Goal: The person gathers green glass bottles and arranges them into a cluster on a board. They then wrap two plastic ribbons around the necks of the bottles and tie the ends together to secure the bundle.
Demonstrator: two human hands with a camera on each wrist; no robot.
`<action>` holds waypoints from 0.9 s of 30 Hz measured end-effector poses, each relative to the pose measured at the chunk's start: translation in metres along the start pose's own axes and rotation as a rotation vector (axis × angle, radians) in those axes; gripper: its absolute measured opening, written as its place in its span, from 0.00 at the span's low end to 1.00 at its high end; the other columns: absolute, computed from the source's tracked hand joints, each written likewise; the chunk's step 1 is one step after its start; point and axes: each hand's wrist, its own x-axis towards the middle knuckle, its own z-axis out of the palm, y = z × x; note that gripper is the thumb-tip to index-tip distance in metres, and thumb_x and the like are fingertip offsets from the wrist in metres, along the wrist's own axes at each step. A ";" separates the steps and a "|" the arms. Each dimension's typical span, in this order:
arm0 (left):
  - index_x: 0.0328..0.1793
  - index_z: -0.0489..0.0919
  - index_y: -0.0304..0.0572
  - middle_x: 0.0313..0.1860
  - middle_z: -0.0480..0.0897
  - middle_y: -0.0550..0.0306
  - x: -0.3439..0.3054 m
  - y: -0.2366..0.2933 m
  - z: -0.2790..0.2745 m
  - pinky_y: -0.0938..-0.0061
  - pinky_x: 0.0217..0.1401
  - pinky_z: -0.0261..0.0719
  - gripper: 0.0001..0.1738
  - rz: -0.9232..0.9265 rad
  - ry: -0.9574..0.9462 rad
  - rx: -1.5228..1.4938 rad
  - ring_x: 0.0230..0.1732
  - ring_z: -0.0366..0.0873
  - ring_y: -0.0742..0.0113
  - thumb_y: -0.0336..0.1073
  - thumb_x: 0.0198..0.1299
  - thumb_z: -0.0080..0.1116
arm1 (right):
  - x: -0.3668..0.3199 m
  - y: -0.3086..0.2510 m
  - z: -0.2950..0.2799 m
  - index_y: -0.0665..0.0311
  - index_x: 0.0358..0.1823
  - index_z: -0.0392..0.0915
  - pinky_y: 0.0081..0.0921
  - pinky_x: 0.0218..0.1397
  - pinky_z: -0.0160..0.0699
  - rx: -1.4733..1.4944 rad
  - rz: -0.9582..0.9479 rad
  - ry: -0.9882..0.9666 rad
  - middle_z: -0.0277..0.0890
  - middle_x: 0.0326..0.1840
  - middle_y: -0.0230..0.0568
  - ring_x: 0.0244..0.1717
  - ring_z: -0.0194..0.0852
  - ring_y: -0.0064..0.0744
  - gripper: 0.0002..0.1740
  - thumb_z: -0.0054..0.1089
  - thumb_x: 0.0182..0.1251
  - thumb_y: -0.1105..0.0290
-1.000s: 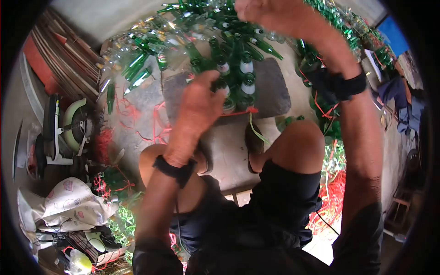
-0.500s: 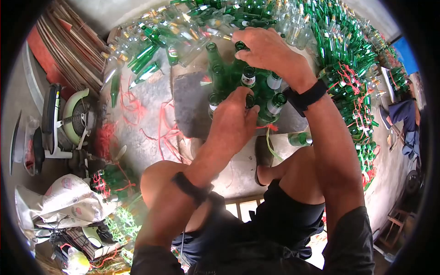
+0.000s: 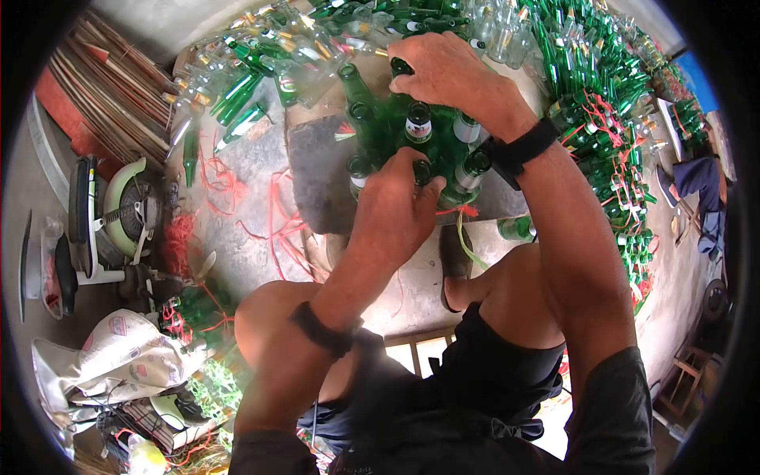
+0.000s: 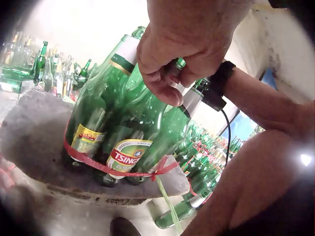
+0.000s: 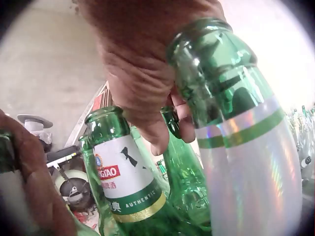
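A cluster of green bottles stands upright on a grey slab. Red string, knotted at the front, runs round their lower part, and a pale green strip hangs from the knot. The left hand pinches the neck of a near bottle between thumb and fingers. At the far side the right hand has its fingers curled round another bottle's neck. A white-labelled bottle stands beside the right hand in the right wrist view.
Loose green and clear bottles lie behind and left of the slab. Tied bottles fill the right side. Red string lies on the floor at left, near a wheeled machine. One bottle lies just right of the slab.
Both hands came down and together from their spread positions onto bottle necks in the cluster. Over the last half second the hands and bottles have shifted slightly left in the head view.
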 end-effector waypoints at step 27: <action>0.51 0.80 0.37 0.29 0.83 0.47 -0.004 0.004 -0.008 0.68 0.32 0.77 0.13 -0.045 -0.127 0.036 0.25 0.79 0.64 0.31 0.62 0.68 | 0.001 -0.002 0.003 0.63 0.48 0.84 0.54 0.49 0.82 -0.038 0.041 0.032 0.85 0.41 0.55 0.46 0.84 0.60 0.19 0.67 0.54 0.66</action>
